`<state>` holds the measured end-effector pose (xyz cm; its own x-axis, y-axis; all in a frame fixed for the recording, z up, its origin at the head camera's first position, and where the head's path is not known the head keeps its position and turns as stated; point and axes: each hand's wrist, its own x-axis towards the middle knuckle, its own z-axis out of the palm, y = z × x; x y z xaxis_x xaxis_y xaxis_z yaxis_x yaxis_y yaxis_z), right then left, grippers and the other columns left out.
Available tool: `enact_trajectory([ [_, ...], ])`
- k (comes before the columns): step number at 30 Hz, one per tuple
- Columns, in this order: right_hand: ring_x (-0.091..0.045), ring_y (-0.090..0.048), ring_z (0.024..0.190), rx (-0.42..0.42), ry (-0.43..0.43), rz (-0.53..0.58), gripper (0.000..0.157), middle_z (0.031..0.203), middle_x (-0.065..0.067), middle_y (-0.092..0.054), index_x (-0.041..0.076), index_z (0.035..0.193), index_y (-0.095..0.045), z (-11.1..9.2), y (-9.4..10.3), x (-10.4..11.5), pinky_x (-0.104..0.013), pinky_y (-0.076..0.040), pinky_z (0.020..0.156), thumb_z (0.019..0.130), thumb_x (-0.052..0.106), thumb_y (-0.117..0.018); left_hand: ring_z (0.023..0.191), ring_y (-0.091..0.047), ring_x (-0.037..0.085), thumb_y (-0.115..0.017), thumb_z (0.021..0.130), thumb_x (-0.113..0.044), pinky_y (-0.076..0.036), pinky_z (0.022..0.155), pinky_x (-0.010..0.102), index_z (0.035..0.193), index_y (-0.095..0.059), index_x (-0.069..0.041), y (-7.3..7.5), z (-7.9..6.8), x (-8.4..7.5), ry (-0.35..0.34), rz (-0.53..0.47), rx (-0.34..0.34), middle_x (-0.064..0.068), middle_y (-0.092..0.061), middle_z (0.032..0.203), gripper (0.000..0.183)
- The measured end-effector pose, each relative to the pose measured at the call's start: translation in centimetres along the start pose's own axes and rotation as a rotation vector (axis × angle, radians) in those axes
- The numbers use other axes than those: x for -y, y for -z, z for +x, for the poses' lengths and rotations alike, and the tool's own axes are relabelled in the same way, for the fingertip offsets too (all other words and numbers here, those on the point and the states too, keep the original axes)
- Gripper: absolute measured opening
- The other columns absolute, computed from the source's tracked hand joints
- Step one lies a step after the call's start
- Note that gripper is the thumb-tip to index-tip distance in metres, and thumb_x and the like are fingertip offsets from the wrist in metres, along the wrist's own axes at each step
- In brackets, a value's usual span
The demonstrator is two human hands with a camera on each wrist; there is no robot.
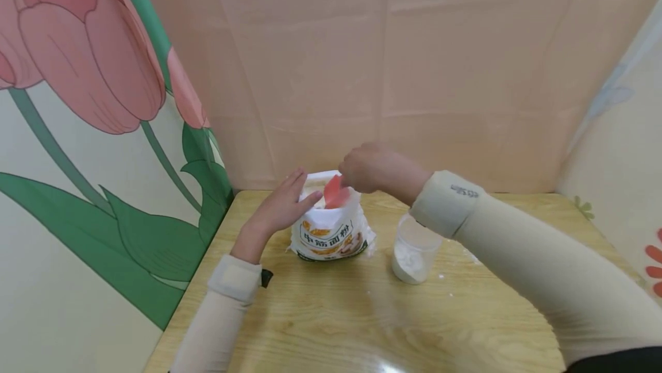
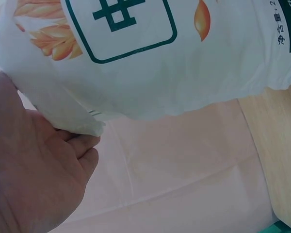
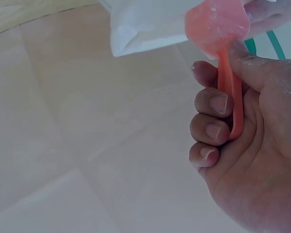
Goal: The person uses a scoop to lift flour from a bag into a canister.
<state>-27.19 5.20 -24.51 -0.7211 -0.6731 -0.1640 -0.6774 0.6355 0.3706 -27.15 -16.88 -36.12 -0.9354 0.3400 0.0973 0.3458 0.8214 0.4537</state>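
A white bag of flour (image 1: 324, 238) with printed characters stands upright on the table, its mouth unfolded at the top. My left hand (image 1: 279, 206) holds the left side of its rim, the thumb over the mouth; in the left wrist view, fingertips (image 2: 89, 145) curl behind the bag's edge. My right hand (image 1: 376, 167) is raised at the right of the mouth. It grips a pink-red scoop (image 3: 230, 92) by the handle, fingers wrapped round it. In the head view the scoop's blurred bowl hangs at the bag's opening. Whether it carries flour is hidden.
A clear plastic cup (image 1: 414, 255) with white flour in it stands right of the bag, under my right forearm. Specks of flour dot the wooden table (image 1: 320, 315). A pinkish sheet (image 1: 320, 62) hangs behind, and a flower-patterned wall (image 1: 93, 62) flanks the left.
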Motion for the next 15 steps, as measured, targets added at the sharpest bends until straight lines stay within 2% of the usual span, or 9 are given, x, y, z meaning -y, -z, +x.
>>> enact_trajectory([
  [5,-0.026,-0.064,0.093,0.087,-0.036,0.028,0.03,0.104,-0.005,-0.072,0.011,0.103,-0.07,1.7,-0.2,0.8,-0.042,-0.052,0.088,0.103,0.037,-0.054,0.157,-0.005,0.025,-0.035,0.098,-0.074,-0.015,0.125,0.051,0.163,-0.018,-0.01,0.1,-0.1,-0.1,0.01,-0.011,0.008,0.006,-0.01,0.171,0.093],
  [9,-0.023,-0.061,0.09,0.144,-0.052,0.064,0.026,0.102,-0.003,-0.07,0.014,0.105,-0.069,2.6,-0.5,1.2,-0.039,-0.052,0.085,0.103,0.036,-0.055,0.157,-0.007,0.025,-0.035,0.097,-0.075,-0.014,0.125,0.05,0.163,-0.019,-0.009,0.1,-0.1,-0.1,0.004,-0.019,0.006,0.006,-0.011,0.171,0.094],
  [15,-0.021,-0.061,0.089,0.169,-0.029,0.1,0.024,0.104,-0.003,-0.069,0.014,0.105,-0.068,3.7,-1.4,1.4,-0.037,-0.052,0.082,0.105,0.033,-0.053,0.157,-0.008,0.025,-0.035,0.098,-0.074,-0.016,0.125,0.049,0.163,-0.018,-0.009,0.1,0.0,0.0,-0.002,-0.018,-0.001,0.007,-0.011,0.171,0.094],
])
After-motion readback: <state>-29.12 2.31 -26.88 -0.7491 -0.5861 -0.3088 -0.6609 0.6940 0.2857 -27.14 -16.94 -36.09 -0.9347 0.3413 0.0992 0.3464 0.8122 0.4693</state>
